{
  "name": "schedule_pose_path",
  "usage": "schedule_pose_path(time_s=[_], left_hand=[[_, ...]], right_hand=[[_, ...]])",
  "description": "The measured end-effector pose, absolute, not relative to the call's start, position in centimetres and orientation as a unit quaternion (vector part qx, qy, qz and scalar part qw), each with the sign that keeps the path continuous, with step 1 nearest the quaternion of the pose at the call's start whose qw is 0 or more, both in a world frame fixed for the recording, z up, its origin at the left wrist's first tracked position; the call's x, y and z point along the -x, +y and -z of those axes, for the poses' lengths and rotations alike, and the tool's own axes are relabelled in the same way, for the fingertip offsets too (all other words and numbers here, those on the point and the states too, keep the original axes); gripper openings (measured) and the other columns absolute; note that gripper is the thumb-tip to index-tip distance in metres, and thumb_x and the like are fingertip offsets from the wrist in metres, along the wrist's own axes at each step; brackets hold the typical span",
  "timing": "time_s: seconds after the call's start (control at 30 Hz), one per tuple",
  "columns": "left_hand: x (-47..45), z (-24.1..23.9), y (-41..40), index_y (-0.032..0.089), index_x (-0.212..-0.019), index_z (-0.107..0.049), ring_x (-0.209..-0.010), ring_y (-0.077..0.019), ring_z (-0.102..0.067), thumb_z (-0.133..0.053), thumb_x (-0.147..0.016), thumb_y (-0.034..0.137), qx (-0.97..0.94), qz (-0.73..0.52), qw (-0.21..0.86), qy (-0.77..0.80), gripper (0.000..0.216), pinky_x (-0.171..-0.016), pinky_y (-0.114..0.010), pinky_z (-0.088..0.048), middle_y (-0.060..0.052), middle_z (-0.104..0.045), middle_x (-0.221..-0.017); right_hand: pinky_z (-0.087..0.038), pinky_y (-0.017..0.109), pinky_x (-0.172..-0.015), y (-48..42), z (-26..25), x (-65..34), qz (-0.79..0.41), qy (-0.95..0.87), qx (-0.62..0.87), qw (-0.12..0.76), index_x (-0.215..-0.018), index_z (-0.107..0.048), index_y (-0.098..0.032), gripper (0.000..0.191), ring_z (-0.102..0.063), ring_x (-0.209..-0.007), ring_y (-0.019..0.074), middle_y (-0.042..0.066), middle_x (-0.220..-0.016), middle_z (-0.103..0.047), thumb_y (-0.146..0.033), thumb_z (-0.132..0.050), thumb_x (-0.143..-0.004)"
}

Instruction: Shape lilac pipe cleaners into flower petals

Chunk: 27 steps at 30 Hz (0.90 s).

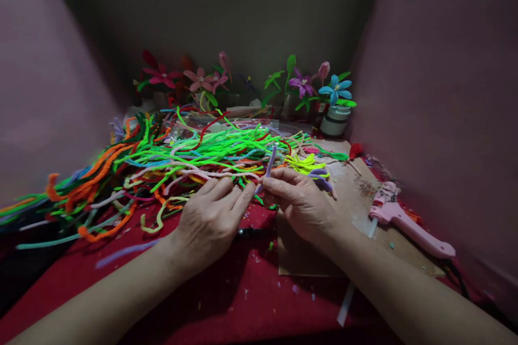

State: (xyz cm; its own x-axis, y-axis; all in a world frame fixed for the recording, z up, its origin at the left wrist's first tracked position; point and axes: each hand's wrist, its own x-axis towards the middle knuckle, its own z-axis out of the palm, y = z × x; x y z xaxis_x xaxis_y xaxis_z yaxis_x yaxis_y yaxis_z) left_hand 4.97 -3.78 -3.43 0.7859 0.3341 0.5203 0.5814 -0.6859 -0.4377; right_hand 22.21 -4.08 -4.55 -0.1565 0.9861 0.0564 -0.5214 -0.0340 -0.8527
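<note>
My right hand (301, 202) pinches a light purple pipe cleaner (272, 160) between thumb and fingers, and a short length of it points upward. My left hand (212, 218) is close beside it with curled fingers, its thumb and forefinger meeting the purple piece near the right fingertips. Another purple length (125, 253) shows past my left forearm; whether it is the same pipe cleaner is hidden by the hand. Just beyond both hands lies a heap of pipe cleaners (194, 156), mostly bright green, with orange, pink and red ones. Folded yellow pieces (305, 163) lie past my right hand.
A pink hot glue gun (408, 221) rests on a cardboard sheet (315, 259) at right. Pipe-cleaner flowers stand along the back, including a blue one (335, 88) above a white jar (335, 120). Red cloth (243, 302) covers the table; pink walls rise on both sides.
</note>
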Motion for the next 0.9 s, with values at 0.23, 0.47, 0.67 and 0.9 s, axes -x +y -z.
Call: schedule_pose_path(time_s=[0.23,0.47,0.67,0.9], left_hand=[[-5.4,4.2,-4.0,0.014,-0.091,-0.059,-0.054,-0.0144,-0.046,-0.036,-0.086,0.009,0.922,0.21,0.129,-0.298,0.024,-0.052,-0.026,-0.034,-0.002,-0.055,-0.059],[-6.8,2.5,-5.1,0.016,-0.064,-0.05,-0.043,-0.0066,-0.03,-0.04,-0.088,0.039,0.779,0.157,-0.433,-0.426,0.035,-0.043,-0.02,-0.023,0.007,-0.033,-0.046],[-6.5,2.5,-5.2,0.015,-0.082,-0.06,-0.04,-0.0061,-0.026,-0.044,-0.085,0.043,0.674,0.166,-0.561,-0.451,0.033,-0.039,-0.019,-0.017,0.008,-0.034,-0.044],[-6.0,2.8,-4.7,0.016,-0.066,-0.051,-0.041,-0.0053,-0.032,-0.045,-0.085,0.041,0.689,0.156,-0.554,-0.442,0.032,-0.042,-0.019,-0.022,0.006,-0.043,-0.046]], right_hand=[[-0.038,0.02,-0.053,-4.0,4.3,-22.1,-0.673,-0.349,0.288,0.585,-0.065,-0.055,-0.016,0.021,-0.051,-0.052,0.0071,-0.001,-0.061,-0.065,-0.024,-0.075,-0.062],[-0.035,0.019,-0.046,-3.6,4.3,-22.7,-0.667,-0.33,0.3,0.597,-0.07,-0.049,-0.018,0.023,-0.044,-0.044,0.0058,-0.002,-0.06,-0.064,-0.026,-0.071,-0.067],[-0.04,0.019,-0.052,-2.8,3.7,-24.0,-0.629,-0.306,0.291,0.653,-0.071,-0.05,-0.019,0.017,-0.051,-0.05,0.0077,-0.005,-0.054,-0.057,-0.024,-0.066,-0.073],[-0.045,0.024,-0.057,-2.0,3.3,-25.4,-0.656,-0.255,0.253,0.664,-0.072,-0.046,-0.021,0.014,-0.05,-0.048,0.0088,-0.007,-0.05,-0.048,-0.019,-0.058,-0.08]])
